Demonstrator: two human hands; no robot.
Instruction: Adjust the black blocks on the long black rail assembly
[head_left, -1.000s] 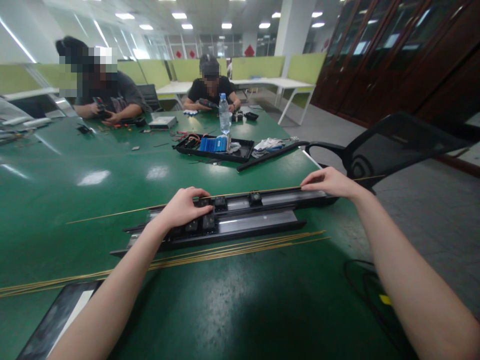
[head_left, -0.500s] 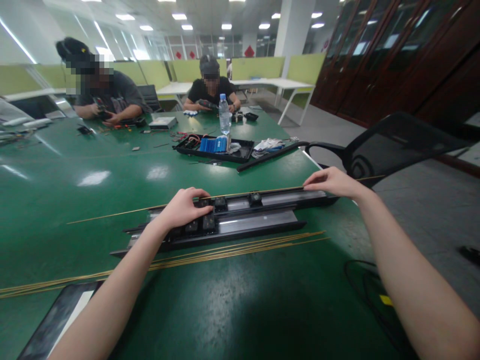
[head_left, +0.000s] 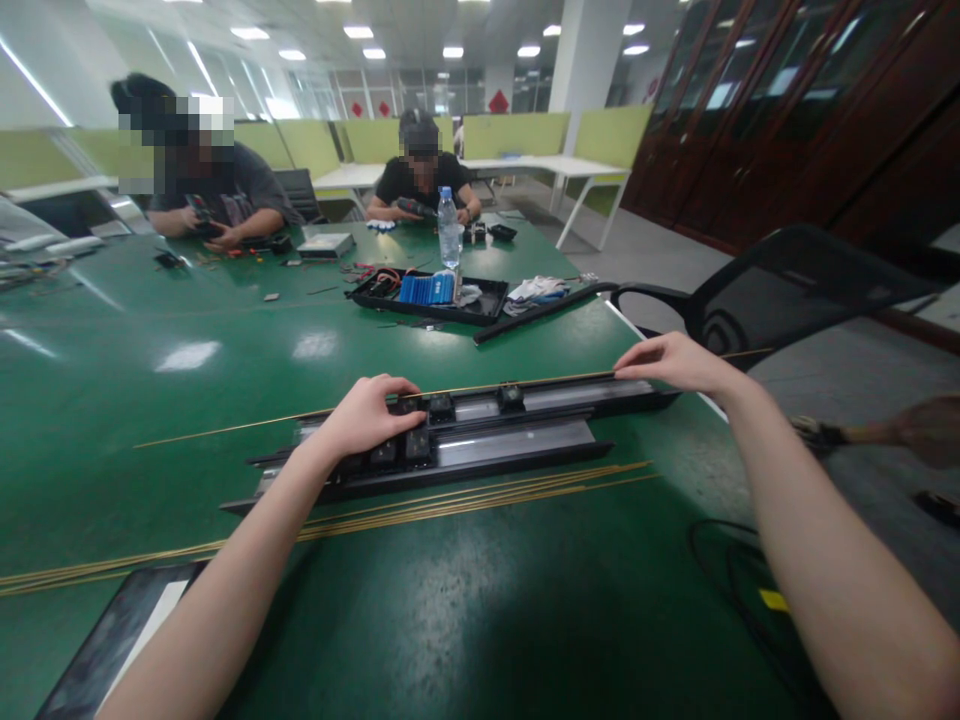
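Two long black channels lie side by side on the green table. Small black square blocks (head_left: 511, 397) sit in the far channel (head_left: 559, 397), and more sit in the near channel (head_left: 517, 442). A thin gold strip (head_left: 450, 391) runs along the far channel's back edge, its left end sticking out over the table. My left hand (head_left: 371, 413) is closed around the far channel by the blocks, fingertips at the strip and thumb in front. Toward the right end, my right hand (head_left: 670, 362) pinches the strip against the channel edge.
Several loose gold strips (head_left: 480, 500) lie in front. A dark flat device (head_left: 112, 640) is at lower left, a black cable (head_left: 739, 570) at right. Beyond are a black tray (head_left: 487, 305), gloves (head_left: 538, 292) and a water bottle (head_left: 448, 230). Two people work across the table; a chair (head_left: 787, 290) stands right.
My right hand has slid slightly to the right along the gold strip. My left hand has stayed in place. A blurred brownish shape has appeared beyond my right forearm.
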